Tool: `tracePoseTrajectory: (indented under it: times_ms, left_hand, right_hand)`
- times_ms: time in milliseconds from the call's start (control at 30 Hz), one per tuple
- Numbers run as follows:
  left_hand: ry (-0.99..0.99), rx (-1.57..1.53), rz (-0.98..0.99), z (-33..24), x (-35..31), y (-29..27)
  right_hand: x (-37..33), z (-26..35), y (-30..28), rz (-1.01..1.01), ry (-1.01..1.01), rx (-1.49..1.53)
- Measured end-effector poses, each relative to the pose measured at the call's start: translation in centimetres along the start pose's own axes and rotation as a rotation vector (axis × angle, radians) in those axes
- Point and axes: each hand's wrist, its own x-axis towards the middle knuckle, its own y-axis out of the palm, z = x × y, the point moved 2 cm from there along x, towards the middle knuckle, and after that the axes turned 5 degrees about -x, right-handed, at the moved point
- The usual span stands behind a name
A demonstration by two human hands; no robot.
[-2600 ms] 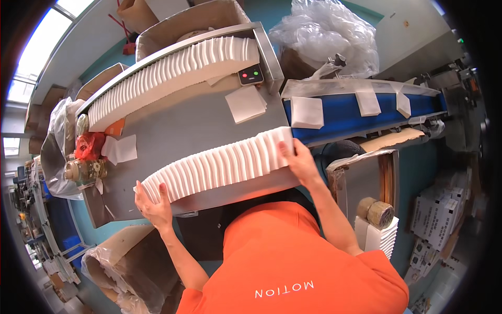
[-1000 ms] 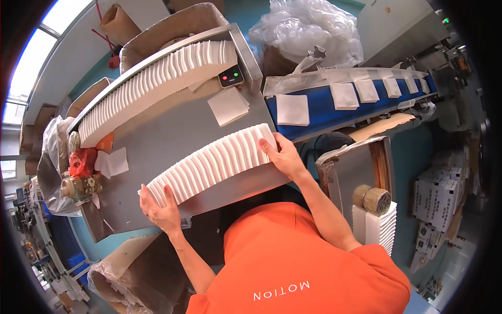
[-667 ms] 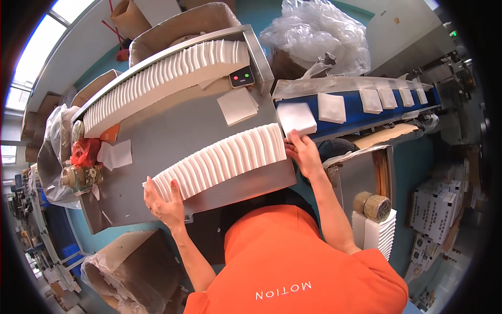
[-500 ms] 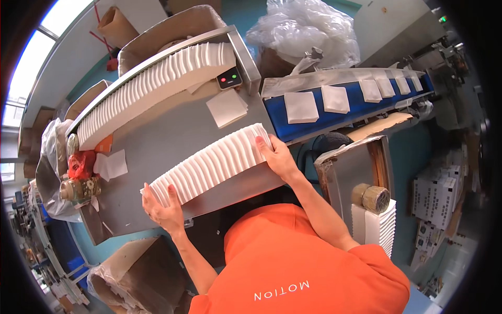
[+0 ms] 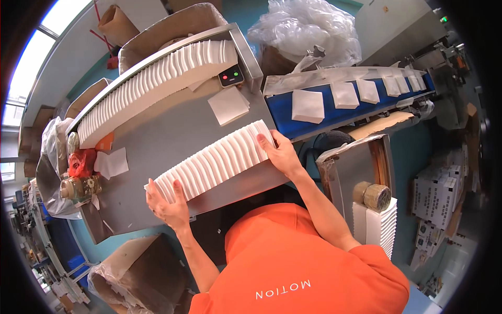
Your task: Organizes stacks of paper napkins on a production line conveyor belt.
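A long row of folded white paper napkins [image 5: 214,163] stands on edge along the near side of the grey metal table. At its left end my left hand [image 5: 168,206] is closed around the napkins, thumb on the near side. My right hand [image 5: 282,153] grips the right end, its thumb over the top edge and its fingers behind. Between my two hands the row is pressed together in a slight curve. Past it lie a few flat white sheets [image 5: 229,105], touched by neither hand.
Another long napkin row [image 5: 157,86] lines the table's back rail. A small control box [image 5: 230,76] sits beside it. On the right, a blue conveyor belt [image 5: 281,121] carries several napkin stacks. Tape rolls [image 5: 377,197] rest on a white stack. An open carton [image 5: 137,267] stands lower left.
Both hands and the napkin row have shifted slightly right and away from me. The napkin stacks on the blue belt stand at different places. My grip looks the same.
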Motion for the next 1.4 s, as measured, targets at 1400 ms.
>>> tracePoseTrajectory:
  times_ms: [1400]
  left_hand:
    - [-0.048,-0.034,0.047,-2.6,-0.6,1.2]
  right_hand:
    - [-0.3,-1.2,-0.1,-0.035,0.111,0.063]
